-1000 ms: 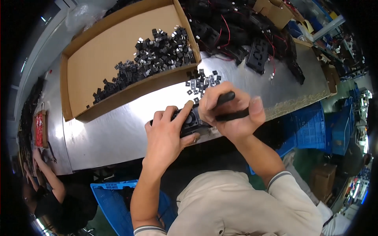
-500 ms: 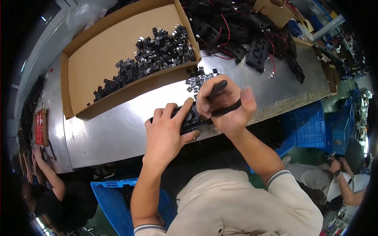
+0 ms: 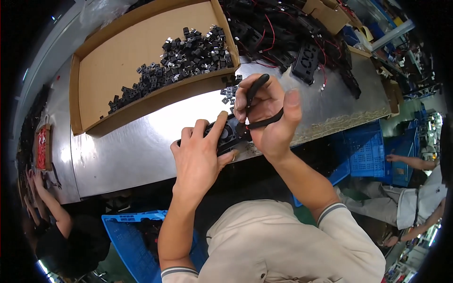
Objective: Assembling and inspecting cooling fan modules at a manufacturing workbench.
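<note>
My left hand (image 3: 197, 155) is closed round a black plastic housing (image 3: 227, 133) with round openings, holding it against the metal table near its front edge. In my right hand (image 3: 273, 125) are hand pliers with black handles (image 3: 257, 89), spread apart between fingers and thumb. The plier head is at the right end of the housing; whether the jaws grip any part of it is too small to tell. Just beyond both hands lie several small square black parts (image 3: 229, 92), partly covered by the right hand.
A shallow cardboard box (image 3: 155, 103) at the back holds a heap of small black parts (image 3: 193, 52). Black housings with red wires (image 3: 304, 63) are piled at the back right. Blue crates (image 3: 363, 151) stand below the table. Other people work at left and right.
The pliers' handles have spread wider in my right hand, which has tilted slightly. My left hand keeps its hold on the housing. The person at the right has changed posture.
</note>
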Motion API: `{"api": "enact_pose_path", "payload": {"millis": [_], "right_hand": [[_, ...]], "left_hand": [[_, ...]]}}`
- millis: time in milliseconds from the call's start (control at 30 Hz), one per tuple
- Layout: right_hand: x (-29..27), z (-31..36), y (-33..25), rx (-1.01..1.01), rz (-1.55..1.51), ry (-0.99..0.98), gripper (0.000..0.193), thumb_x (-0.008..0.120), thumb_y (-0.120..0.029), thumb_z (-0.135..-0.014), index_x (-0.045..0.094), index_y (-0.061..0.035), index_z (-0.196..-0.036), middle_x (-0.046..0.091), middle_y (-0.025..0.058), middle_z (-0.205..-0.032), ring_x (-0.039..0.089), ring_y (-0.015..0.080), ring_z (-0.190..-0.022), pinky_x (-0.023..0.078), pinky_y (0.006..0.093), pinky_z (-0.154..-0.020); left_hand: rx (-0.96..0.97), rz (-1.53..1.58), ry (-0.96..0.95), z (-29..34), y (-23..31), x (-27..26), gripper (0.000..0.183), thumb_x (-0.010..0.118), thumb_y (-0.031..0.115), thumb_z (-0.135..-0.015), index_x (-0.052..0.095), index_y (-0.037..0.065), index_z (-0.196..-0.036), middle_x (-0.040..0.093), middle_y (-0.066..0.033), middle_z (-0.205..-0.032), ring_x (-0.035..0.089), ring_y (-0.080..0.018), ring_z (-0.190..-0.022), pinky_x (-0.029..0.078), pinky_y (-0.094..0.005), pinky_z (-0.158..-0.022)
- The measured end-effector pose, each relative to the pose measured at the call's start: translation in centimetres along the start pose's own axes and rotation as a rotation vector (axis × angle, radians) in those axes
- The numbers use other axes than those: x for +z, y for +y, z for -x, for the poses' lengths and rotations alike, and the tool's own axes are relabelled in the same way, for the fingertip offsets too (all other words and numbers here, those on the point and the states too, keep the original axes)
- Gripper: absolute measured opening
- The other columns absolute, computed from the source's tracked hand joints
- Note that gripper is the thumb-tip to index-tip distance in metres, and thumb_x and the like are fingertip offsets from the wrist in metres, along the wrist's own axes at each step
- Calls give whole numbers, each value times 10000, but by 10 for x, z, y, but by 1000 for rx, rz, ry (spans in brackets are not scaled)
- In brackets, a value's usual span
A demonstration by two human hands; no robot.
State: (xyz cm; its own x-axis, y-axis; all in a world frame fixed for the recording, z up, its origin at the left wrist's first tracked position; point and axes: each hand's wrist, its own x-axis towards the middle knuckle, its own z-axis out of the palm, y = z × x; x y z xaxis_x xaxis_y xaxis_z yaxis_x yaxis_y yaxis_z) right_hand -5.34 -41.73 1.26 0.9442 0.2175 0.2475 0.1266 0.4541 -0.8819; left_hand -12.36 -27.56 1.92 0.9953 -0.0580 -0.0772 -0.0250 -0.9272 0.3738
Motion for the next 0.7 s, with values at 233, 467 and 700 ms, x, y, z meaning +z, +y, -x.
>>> {"api": "enact_pose_path", "payload": {"millis": [233,467,700], "right_hand": [[0,2,4,2,40,12,839,303,-796,-872,537,-14,-1067,562,97,-841,515,148,-740,411,272,-649],[4,3,3,12,81,57,802,296,-772,-879,553,-22,-999,544,82,-741,484,145,-643,376,268,-569],[8,0,0,62,85,65,805,273,-768,-881,548,-14,-951,527,86,-700,459,145,-596,349,269,-530]], "left_hand": [[10,20,27,2,-2,5,774,828,297,-713,488,252,-1407,551,-72,-1157,550,-301,-1054,452,-517,-824],[24,17,7,-1,-3,3,782,835,281,-702,490,245,-1403,557,-69,-1159,551,-298,-1068,451,-521,-841],[52,109,15,-8,-11,5,779,836,258,-687,501,216,-1389,565,-62,-1196,536,-306,-1106,426,-507,-900]]}}
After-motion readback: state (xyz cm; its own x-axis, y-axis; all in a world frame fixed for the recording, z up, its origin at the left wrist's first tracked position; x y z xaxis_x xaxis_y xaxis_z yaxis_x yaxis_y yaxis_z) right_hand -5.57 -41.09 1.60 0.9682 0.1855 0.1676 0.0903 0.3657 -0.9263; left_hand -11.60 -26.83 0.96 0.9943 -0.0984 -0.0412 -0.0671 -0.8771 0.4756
